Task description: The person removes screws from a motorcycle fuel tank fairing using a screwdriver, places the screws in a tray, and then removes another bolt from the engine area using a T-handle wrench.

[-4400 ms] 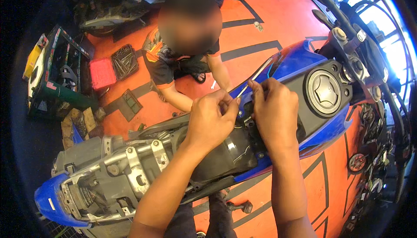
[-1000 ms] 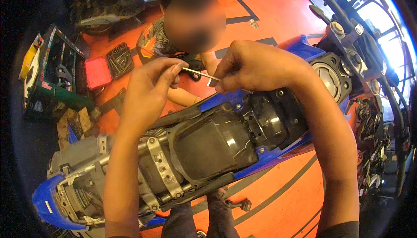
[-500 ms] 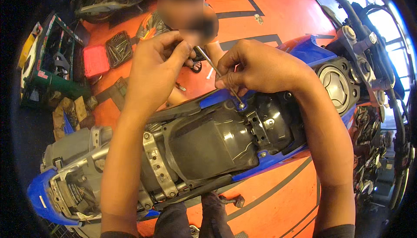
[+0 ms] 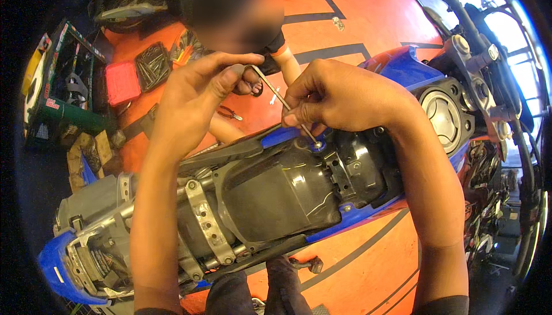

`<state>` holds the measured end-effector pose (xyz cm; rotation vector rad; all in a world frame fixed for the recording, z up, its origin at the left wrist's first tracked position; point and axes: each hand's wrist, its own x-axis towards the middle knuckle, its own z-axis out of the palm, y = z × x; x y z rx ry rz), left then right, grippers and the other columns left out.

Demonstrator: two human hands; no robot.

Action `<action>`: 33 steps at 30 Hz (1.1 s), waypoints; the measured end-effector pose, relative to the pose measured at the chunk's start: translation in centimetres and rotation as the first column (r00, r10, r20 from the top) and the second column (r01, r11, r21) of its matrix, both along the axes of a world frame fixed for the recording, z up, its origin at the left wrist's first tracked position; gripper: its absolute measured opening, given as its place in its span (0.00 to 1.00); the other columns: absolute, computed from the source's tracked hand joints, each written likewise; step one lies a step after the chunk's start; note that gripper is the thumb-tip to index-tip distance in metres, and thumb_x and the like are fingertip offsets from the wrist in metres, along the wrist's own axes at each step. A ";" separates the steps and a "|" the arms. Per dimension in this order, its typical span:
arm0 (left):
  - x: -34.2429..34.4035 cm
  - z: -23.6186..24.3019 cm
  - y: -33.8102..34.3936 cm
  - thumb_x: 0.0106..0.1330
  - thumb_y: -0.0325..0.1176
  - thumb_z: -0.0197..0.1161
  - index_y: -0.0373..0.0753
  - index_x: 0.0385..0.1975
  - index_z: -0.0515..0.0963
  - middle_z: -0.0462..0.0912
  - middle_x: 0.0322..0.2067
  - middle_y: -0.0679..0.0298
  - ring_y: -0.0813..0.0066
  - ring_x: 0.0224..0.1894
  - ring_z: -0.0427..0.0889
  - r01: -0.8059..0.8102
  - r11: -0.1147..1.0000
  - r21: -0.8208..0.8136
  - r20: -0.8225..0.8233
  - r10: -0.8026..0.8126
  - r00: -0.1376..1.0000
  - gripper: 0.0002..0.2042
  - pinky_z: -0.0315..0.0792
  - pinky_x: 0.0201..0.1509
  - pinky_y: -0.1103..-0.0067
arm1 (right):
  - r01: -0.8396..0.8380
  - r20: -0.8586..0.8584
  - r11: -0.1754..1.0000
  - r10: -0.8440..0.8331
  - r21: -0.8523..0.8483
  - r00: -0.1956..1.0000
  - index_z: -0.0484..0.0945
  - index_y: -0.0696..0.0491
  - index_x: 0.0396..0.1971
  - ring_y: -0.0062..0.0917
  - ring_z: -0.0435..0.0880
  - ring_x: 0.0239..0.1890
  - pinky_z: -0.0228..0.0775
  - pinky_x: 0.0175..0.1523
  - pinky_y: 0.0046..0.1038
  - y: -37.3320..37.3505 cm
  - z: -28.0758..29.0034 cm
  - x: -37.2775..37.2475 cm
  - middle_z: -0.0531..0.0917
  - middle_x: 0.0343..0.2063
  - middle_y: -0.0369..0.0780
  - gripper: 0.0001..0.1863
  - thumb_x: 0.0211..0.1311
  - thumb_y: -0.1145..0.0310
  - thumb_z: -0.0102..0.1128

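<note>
A motorcycle with its seat off lies across the view, its black plastic tray (image 4: 276, 197) between blue side panels. My right hand (image 4: 339, 96) pinches the shaft of a thin L-shaped hex key (image 4: 272, 89). The key slants down to a bolt (image 4: 317, 144) on the blue tab by the tray's far edge; its lower end meets the bolt head. Around the key's bent upper end, my left hand (image 4: 201, 93) has its index finger stretched out and its thumb apart. Whether these fingers touch the key is hard to see. A second bolt (image 4: 347, 208) sits on the near blue tab.
Across the motorcycle a person (image 4: 279, 56) crouches close to my hands. On the orange floor lie pliers (image 4: 231, 113), a small wrench (image 4: 275, 95) and a tool case with a red lid (image 4: 122, 80). A green rack (image 4: 69, 108) stands left; the handlebar clamp (image 4: 474, 65) rises right.
My left hand has loosened from a pinch, its index finger straightening near the key's bent end. My right hand keeps its hold on the shaft. The crouching person's head has come closer.
</note>
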<state>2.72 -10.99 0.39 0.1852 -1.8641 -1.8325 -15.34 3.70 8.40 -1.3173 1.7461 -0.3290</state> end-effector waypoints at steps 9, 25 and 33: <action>-2.8 3.5 1.3 0.69 0.43 0.66 0.38 0.16 0.72 0.69 0.13 0.76 0.89 0.18 0.67 -0.237 0.930 -0.280 0.252 0.310 0.917 0.21 0.59 0.22 0.83 | -0.057 -0.050 0.998 0.054 -0.041 0.997 0.83 0.61 0.35 0.19 0.82 0.27 0.75 0.33 0.24 -0.1 0.1 0.6 0.84 0.25 0.37 0.11 0.66 0.67 0.66; -2.7 2.6 -0.9 0.73 0.38 0.60 0.30 0.33 0.81 0.79 0.23 0.68 0.85 0.26 0.70 -0.067 0.762 -0.644 0.126 0.192 0.973 0.15 0.64 0.27 0.81 | 0.050 -0.050 0.967 -0.064 -0.248 0.997 0.83 0.63 0.33 0.25 0.87 0.29 0.79 0.37 0.28 -0.1 -0.6 0.5 0.87 0.26 0.42 0.14 0.69 0.65 0.60; -2.0 4.7 -0.4 0.73 0.43 0.59 0.27 0.28 0.79 0.72 0.15 0.60 0.73 0.17 0.68 -0.073 0.509 -0.858 0.086 0.282 0.956 0.21 0.64 0.25 0.71 | -0.002 -0.058 0.980 -0.010 -0.197 0.998 0.82 0.62 0.33 0.23 0.85 0.29 0.79 0.37 0.27 -0.1 0.1 0.8 0.85 0.26 0.40 0.15 0.73 0.64 0.56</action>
